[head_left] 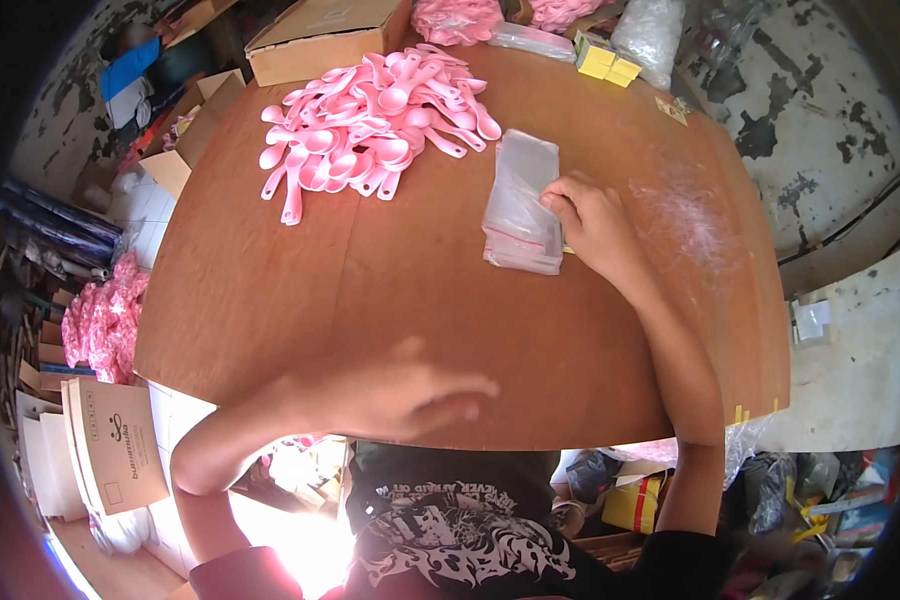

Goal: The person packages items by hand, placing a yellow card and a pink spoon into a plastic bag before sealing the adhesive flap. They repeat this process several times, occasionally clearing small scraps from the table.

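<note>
A stack of clear resealable plastic bags lies on the brown table, right of the middle. My right hand is at the stack's right edge, thumb and forefinger pinched on the top bag. Near the table's front edge hovers my left hand, blurred by motion, its fingers stretched out and nothing visible in them. Farther back is a heap of pink plastic spoons, away from both hands.
A cardboard box stands at the back of the table, with pink bundles beside it. Small yellow boxes and a clear plastic bundle sit at the back right. Another carton stands at left.
</note>
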The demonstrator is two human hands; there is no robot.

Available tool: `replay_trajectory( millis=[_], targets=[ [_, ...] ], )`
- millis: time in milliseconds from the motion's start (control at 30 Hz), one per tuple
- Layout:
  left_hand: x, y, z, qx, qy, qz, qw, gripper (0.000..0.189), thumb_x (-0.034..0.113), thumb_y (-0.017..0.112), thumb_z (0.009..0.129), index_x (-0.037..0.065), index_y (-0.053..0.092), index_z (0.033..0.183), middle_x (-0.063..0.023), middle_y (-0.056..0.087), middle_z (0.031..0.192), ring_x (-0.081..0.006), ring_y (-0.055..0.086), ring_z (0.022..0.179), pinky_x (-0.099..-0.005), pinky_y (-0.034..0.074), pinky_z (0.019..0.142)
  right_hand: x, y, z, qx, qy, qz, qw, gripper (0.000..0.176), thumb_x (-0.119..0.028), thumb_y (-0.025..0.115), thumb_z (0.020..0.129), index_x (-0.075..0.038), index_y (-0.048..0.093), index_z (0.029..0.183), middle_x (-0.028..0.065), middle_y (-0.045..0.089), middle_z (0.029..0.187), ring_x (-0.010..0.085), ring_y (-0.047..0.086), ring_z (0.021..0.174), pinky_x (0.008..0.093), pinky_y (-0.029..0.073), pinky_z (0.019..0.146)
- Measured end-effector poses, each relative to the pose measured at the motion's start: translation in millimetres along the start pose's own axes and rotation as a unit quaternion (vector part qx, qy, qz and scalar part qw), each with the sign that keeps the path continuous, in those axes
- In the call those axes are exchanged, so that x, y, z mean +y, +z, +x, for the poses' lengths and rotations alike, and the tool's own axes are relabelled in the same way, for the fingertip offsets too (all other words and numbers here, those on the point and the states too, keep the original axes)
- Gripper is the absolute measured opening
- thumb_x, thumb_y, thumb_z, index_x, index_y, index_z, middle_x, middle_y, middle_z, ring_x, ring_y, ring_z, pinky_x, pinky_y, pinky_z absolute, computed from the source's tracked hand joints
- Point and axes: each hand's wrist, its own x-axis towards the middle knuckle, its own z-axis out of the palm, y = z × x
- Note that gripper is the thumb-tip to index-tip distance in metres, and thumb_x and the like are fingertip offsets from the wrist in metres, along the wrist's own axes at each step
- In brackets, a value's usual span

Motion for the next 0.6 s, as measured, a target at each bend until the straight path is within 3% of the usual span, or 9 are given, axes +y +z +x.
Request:
replay_trajectory(
  millis=[33, 100, 133, 200, 233, 300, 433, 533, 600],
  targets=[
    [1, -8, 10, 0.041, -0.069, -0.006, 0.997, 0.028, 0.013, 0.064, 0.087, 0.008, 0.062, 0.115, -0.0143, 0.065, 0.105, -0.0290, 0.066, 0.075, -0.0423, 0.052, 0.077, -3, -4, 0, 0.001, 0.000, -0.003, 1.000, 0.008, -0.007, 0.061, 0.086, 0.000, 0.065, 0.087, 0.0146, 0.063, 0.081, 0.0302, 0.063, 0.073, 0.0373, 0.048, 0.066],
    [-16, -18, 38, 0.194, -0.015, 0.135, 0.972, 0.033, 0.012, 0.064, 0.086, 0.006, 0.060, 0.118, -0.0145, 0.061, 0.114, -0.0311, 0.066, 0.083, -0.0434, 0.052, 0.081, -14, -11, 0, -0.010, 0.002, 0.006, 1.000, 0.011, -0.010, 0.060, 0.085, -0.002, 0.067, 0.083, 0.0140, 0.065, 0.086, 0.0333, 0.064, 0.077, 0.0415, 0.050, 0.070],
    [-26, -21, 52, 0.196, -0.014, 0.133, 0.971, 0.033, 0.012, 0.064, 0.086, 0.006, 0.060, 0.118, -0.0145, 0.061, 0.114, -0.0311, 0.066, 0.083, -0.0434, 0.052, 0.081, -12, -8, -1, -0.011, 0.002, 0.005, 1.000, 0.011, -0.010, 0.060, 0.085, -0.002, 0.067, 0.083, 0.0140, 0.065, 0.086, 0.0333, 0.064, 0.077, 0.0415, 0.050, 0.070],
    [-44, -23, 75, 0.318, 0.091, 0.279, 0.902, 0.035, 0.015, 0.064, 0.085, 0.003, 0.059, 0.118, -0.0154, 0.056, 0.122, -0.0338, 0.063, 0.094, -0.0442, 0.051, 0.084, -3, 0, -3, -0.030, -0.030, -0.018, 0.999, 0.007, -0.007, 0.063, 0.085, 0.000, 0.065, 0.086, 0.0145, 0.063, 0.082, 0.0302, 0.063, 0.073, 0.0370, 0.048, 0.063],
    [-50, -21, 79, 0.319, 0.093, 0.279, 0.901, 0.035, 0.015, 0.064, 0.085, 0.003, 0.059, 0.118, -0.0154, 0.056, 0.122, -0.0338, 0.063, 0.094, -0.0442, 0.051, 0.084, -2, 0, -2, -0.029, -0.030, -0.020, 0.999, 0.007, -0.007, 0.063, 0.085, 0.000, 0.065, 0.086, 0.0145, 0.063, 0.082, 0.0302, 0.063, 0.073, 0.0370, 0.048, 0.063],
    [-59, -16, 87, 0.193, -0.028, 0.209, 0.958, 0.038, 0.019, 0.066, 0.085, 0.002, 0.058, 0.118, -0.0175, 0.053, 0.126, -0.0356, 0.060, 0.102, -0.0437, 0.052, 0.085, 0, -2, -1, 0.016, -0.020, -0.024, 0.999, 0.007, -0.007, 0.063, 0.085, -0.001, 0.065, 0.085, 0.0135, 0.063, 0.082, 0.0307, 0.063, 0.072, 0.0378, 0.048, 0.064],
    [-69, -8, 88, 0.165, -0.014, 0.240, 0.957, 0.043, 0.021, 0.065, 0.085, 0.002, 0.054, 0.122, -0.0188, 0.049, 0.131, -0.0370, 0.061, 0.101, -0.0437, 0.051, 0.087, -8, -29, -1, 0.078, -0.010, -0.081, 0.994, 0.006, -0.007, 0.063, 0.085, -0.001, 0.064, 0.086, 0.0119, 0.063, 0.082, 0.0287, 0.062, 0.071, 0.0365, 0.048, 0.062],
    [-59, -10, 86, 0.229, -0.019, 0.170, 0.958, 0.053, 0.016, 0.068, 0.082, 0.004, 0.047, 0.130, -0.0192, 0.047, 0.134, -0.0370, 0.057, 0.110, -0.0430, 0.052, 0.087, -25, -43, -11, 0.008, -0.053, -0.034, 0.998, 0.005, -0.005, 0.064, 0.085, -0.001, 0.064, 0.087, 0.0112, 0.062, 0.081, 0.0254, 0.061, 0.068, 0.0335, 0.047, 0.059],
    [-52, -15, 90, 0.359, 0.047, 0.155, 0.919, 0.065, 0.009, 0.072, 0.077, 0.005, 0.042, 0.134, -0.0186, 0.047, 0.135, -0.0365, 0.049, 0.121, -0.0434, 0.047, 0.097, -38, -41, -20, 0.001, -0.072, 0.001, 0.997, 0.004, -0.005, 0.064, 0.085, -0.001, 0.064, 0.086, 0.0107, 0.061, 0.081, 0.0238, 0.060, 0.067, 0.0321, 0.046, 0.059]
  ],
)
